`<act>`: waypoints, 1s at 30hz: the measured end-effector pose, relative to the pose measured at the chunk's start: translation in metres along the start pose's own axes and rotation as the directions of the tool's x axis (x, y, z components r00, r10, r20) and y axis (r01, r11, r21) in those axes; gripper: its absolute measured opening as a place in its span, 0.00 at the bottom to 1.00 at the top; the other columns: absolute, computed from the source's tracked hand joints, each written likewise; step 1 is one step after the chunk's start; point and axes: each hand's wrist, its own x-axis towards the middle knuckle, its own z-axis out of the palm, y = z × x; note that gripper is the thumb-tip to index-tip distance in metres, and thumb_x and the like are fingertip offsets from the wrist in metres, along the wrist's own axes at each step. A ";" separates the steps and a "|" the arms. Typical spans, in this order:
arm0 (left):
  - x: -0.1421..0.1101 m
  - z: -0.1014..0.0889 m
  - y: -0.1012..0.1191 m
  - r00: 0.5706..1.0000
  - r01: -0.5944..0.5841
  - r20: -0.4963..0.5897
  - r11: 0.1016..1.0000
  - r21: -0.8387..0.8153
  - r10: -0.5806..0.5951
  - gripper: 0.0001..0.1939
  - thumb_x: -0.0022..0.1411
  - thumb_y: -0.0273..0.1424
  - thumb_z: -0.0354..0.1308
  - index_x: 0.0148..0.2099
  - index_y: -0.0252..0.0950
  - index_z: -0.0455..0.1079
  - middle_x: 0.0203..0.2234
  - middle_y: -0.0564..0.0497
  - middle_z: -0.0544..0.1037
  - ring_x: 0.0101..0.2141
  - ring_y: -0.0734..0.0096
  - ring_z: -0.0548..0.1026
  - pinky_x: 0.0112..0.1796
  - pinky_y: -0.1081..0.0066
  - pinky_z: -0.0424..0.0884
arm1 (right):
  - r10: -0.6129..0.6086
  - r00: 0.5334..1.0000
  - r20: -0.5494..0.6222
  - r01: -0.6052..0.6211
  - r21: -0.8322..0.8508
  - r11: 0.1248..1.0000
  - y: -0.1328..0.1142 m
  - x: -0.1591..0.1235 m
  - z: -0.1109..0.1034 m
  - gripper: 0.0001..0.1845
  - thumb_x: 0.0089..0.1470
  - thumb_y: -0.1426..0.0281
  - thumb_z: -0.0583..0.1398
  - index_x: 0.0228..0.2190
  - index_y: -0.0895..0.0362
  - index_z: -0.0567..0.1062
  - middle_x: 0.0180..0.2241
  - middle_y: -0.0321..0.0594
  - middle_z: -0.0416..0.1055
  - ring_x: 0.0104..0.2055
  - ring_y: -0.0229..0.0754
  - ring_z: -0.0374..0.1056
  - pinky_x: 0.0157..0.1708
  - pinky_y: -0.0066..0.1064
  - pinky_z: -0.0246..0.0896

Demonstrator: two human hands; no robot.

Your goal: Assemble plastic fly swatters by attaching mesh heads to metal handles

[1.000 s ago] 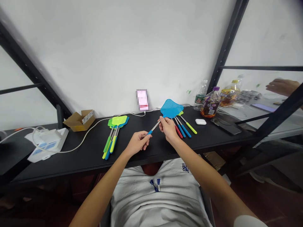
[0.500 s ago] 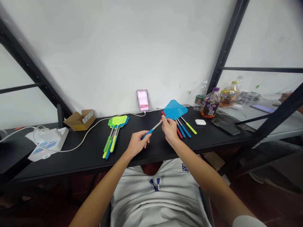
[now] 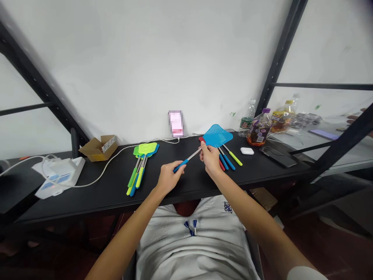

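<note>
A blue fly swatter [image 3: 217,135] with a perforated head and a metal rod is held up between both hands. My left hand [image 3: 171,174] is closed round its blue handle. My right hand [image 3: 209,156] pinches the rod just below the head. Beneath that head, several more swatters lie on the table, with red, blue and yellow-green handles [image 3: 235,158]; their heads are mostly covered, one red edge showing. Left of my hands is a pile of green, yellow-green and blue swatters [image 3: 147,148], heads stacked and handles toward me.
A phone [image 3: 176,124] leans on the wall with a white cable. To the left are an open cardboard box [image 3: 99,149] and a white power strip [image 3: 62,179]. At right stand bottles [image 3: 259,128], a white earbud case [image 3: 246,151] and a dark phone [image 3: 278,156] on the black table [image 3: 105,194].
The swatter's head and my right hand have shifted slightly to the right, and the rod between my hands shows a little longer. My left hand stays almost in place.
</note>
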 end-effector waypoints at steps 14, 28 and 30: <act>0.001 -0.001 0.000 0.992 0.100 0.089 0.981 -0.167 -0.086 0.18 0.65 0.43 0.53 0.37 0.34 0.76 0.22 0.52 0.76 0.15 0.80 0.66 0.20 0.77 0.62 | 0.027 0.990 0.141 -0.039 0.082 0.996 0.000 -0.001 0.003 0.19 0.49 0.55 0.65 0.26 0.59 0.71 0.17 0.29 0.61 0.16 0.30 0.56 0.15 0.24 0.48; 0.004 -0.030 0.024 0.999 0.004 0.052 0.999 0.047 -0.007 0.16 0.63 0.41 0.55 0.41 0.36 0.76 0.28 0.49 0.81 0.28 0.70 0.77 0.29 0.74 0.71 | 0.219 0.936 0.275 -0.126 -0.318 0.940 -0.023 0.014 -0.020 0.11 0.61 0.64 0.55 0.29 0.56 0.65 0.23 0.37 0.73 0.18 0.34 0.66 0.14 0.23 0.53; 0.008 -0.052 0.025 1.000 0.015 -0.020 0.989 0.149 -0.012 0.16 0.63 0.41 0.54 0.40 0.36 0.76 0.30 0.49 0.81 0.29 0.69 0.78 0.32 0.73 0.72 | 0.194 0.961 0.199 -0.094 -0.422 0.902 -0.035 0.035 -0.048 0.13 0.61 0.63 0.55 0.27 0.56 0.65 0.22 0.37 0.72 0.16 0.31 0.60 0.14 0.22 0.50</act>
